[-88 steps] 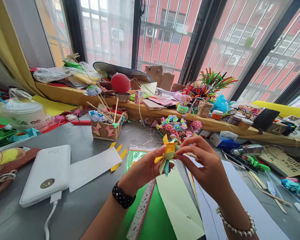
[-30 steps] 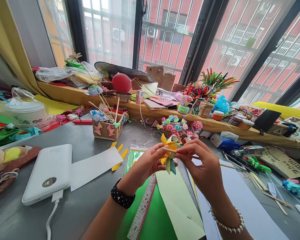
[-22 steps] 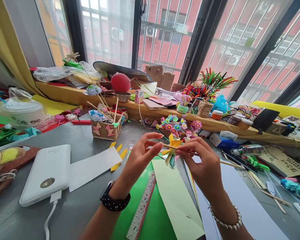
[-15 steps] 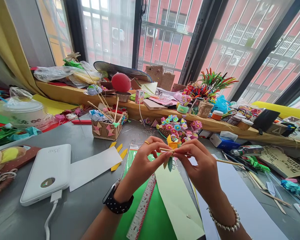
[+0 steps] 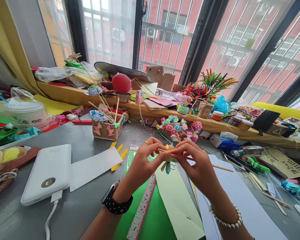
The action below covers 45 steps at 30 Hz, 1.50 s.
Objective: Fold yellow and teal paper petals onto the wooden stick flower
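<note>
My left hand is closed, with thumb and finger pinching a thin wooden stick near its left end. My right hand also pinches at the stick, fingertips close to those of the left. Between the hands is a small folded-paper piece, with pale green and bluish parts hanging below the fingers and a bit of yellow above them. Fingers cover most of it. Underneath lie a green sheet, a pale green paper strip and a ruler with a red-patterned edge.
To the left are a white power bank with a cable, a white paper strip and yellow paper pieces. Behind stand a cardboard box with sticks and crocheted flowers. White sheets lie to the right.
The stick has shifted left, its right end now lower and closer to my right hand. The paper piece has turned, showing less yellow. My right hand has moved slightly left.
</note>
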Each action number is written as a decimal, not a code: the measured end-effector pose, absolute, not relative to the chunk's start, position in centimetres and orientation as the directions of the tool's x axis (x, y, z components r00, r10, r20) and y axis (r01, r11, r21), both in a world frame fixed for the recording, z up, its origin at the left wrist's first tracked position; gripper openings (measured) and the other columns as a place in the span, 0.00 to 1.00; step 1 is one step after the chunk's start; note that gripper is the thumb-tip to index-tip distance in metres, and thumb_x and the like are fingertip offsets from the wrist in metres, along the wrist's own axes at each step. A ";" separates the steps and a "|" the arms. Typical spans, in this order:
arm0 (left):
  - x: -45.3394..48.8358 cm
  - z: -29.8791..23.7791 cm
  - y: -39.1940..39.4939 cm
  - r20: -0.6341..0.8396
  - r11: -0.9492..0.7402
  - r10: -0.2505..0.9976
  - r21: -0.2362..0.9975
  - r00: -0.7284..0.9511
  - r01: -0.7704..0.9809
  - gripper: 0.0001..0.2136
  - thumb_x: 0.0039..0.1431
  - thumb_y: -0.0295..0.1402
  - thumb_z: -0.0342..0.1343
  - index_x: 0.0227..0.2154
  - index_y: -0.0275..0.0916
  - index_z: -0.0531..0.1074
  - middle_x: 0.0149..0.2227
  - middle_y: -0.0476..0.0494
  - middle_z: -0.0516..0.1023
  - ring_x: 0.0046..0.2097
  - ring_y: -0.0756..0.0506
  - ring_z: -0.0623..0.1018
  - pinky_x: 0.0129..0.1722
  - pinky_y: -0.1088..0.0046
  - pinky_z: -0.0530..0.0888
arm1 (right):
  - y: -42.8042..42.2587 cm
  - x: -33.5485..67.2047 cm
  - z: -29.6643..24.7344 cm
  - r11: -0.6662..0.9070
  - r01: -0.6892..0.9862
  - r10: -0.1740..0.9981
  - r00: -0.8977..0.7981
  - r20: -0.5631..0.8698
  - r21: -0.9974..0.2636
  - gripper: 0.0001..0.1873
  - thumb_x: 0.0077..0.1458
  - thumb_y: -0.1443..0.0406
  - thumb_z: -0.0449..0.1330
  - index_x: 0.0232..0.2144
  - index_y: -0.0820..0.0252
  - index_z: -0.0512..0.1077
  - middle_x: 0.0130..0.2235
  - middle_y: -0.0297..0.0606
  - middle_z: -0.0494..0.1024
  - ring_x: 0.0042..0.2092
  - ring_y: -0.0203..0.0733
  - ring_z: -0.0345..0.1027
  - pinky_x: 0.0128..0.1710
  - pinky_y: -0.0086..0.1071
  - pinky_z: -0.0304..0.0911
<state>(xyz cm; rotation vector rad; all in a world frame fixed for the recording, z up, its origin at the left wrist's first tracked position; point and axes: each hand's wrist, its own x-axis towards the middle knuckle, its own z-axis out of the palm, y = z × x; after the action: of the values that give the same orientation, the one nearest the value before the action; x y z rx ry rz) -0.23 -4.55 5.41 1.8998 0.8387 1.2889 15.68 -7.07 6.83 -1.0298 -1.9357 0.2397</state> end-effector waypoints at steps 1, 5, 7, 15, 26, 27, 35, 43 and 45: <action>-0.2 5.4 -4.5 0.505 -0.560 0.809 0.817 0.301 0.134 0.08 0.53 0.34 0.52 0.26 0.38 0.74 0.30 0.46 0.68 0.35 0.48 0.68 0.32 0.74 0.63 | -7.1 15.7 6.9 0.620 0.572 0.753 -0.241 0.613 -0.537 0.04 0.54 0.68 0.53 0.29 0.59 0.68 0.31 0.35 0.69 0.33 0.35 0.65 0.29 0.28 0.64; -0.2 5.2 -4.5 0.516 -0.576 0.799 0.804 0.309 0.149 0.07 0.53 0.35 0.52 0.27 0.39 0.74 0.31 0.46 0.67 0.35 0.48 0.68 0.31 0.74 0.63 | -7.1 15.8 6.9 0.572 0.600 0.786 -0.206 0.582 -0.560 0.05 0.55 0.65 0.53 0.29 0.59 0.68 0.30 0.35 0.70 0.31 0.36 0.65 0.28 0.29 0.63; -0.2 5.2 -4.5 0.524 -0.588 0.791 0.794 0.315 0.157 0.07 0.54 0.34 0.52 0.27 0.39 0.74 0.31 0.47 0.67 0.34 0.48 0.68 0.32 0.74 0.63 | -7.1 15.8 7.0 0.559 0.603 0.797 -0.202 0.569 -0.569 0.06 0.55 0.64 0.53 0.28 0.59 0.68 0.29 0.35 0.70 0.31 0.36 0.65 0.29 0.29 0.63; -0.2 5.1 -4.5 0.550 -0.640 0.751 0.742 0.366 0.199 0.07 0.54 0.34 0.52 0.28 0.39 0.74 0.30 0.47 0.68 0.35 0.48 0.68 0.33 0.75 0.63 | -6.9 16.0 7.0 0.495 0.668 0.848 -0.230 0.478 -0.556 0.11 0.56 0.61 0.52 0.26 0.60 0.68 0.28 0.34 0.70 0.30 0.36 0.64 0.29 0.29 0.60; -0.2 4.6 -4.0 0.515 -0.628 0.758 0.742 0.400 0.234 0.08 0.54 0.35 0.52 0.29 0.39 0.74 0.31 0.46 0.69 0.34 0.48 0.69 0.33 0.74 0.65 | -6.6 16.9 7.0 0.529 0.683 0.840 -0.338 0.424 -0.504 0.08 0.53 0.64 0.55 0.30 0.57 0.74 0.32 0.37 0.69 0.34 0.38 0.64 0.30 0.30 0.62; -0.2 4.6 -4.0 0.512 -0.627 0.760 0.741 0.401 0.241 0.08 0.54 0.35 0.52 0.29 0.38 0.74 0.31 0.46 0.69 0.34 0.48 0.69 0.33 0.74 0.65 | -6.6 17.0 6.9 0.536 0.689 0.833 -0.338 0.437 -0.488 0.07 0.53 0.65 0.55 0.31 0.57 0.74 0.32 0.37 0.69 0.35 0.38 0.64 0.31 0.31 0.62; -0.2 4.7 -3.8 0.474 -0.601 0.782 0.746 0.404 0.287 0.10 0.54 0.36 0.51 0.29 0.37 0.74 0.32 0.45 0.70 0.35 0.48 0.70 0.33 0.73 0.65 | -6.4 16.6 6.4 0.582 0.751 0.740 -0.328 0.587 -0.313 0.07 0.52 0.68 0.56 0.28 0.60 0.75 0.29 0.38 0.69 0.33 0.39 0.62 0.31 0.33 0.61; -0.3 4.6 -3.7 0.460 -0.584 0.798 0.749 0.390 0.311 0.10 0.54 0.35 0.51 0.27 0.36 0.73 0.30 0.45 0.71 0.35 0.48 0.70 0.34 0.73 0.65 | -6.3 16.1 5.9 0.601 0.768 0.680 -0.345 0.647 -0.222 0.06 0.51 0.70 0.57 0.27 0.61 0.74 0.28 0.38 0.68 0.33 0.40 0.59 0.32 0.34 0.60; -0.2 4.5 -3.8 0.477 -0.602 0.788 0.731 0.390 0.322 0.08 0.54 0.33 0.51 0.27 0.35 0.73 0.31 0.45 0.70 0.35 0.48 0.70 0.35 0.73 0.66 | -6.2 16.0 5.9 0.589 0.773 0.696 -0.337 0.634 -0.236 0.04 0.50 0.70 0.58 0.26 0.61 0.73 0.28 0.38 0.69 0.33 0.41 0.59 0.33 0.35 0.60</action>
<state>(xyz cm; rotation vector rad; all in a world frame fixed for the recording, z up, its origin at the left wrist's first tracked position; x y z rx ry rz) -0.23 -3.77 4.49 2.1186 0.9478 1.1436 16.03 -6.21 5.88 -1.1604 -2.1045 -0.1377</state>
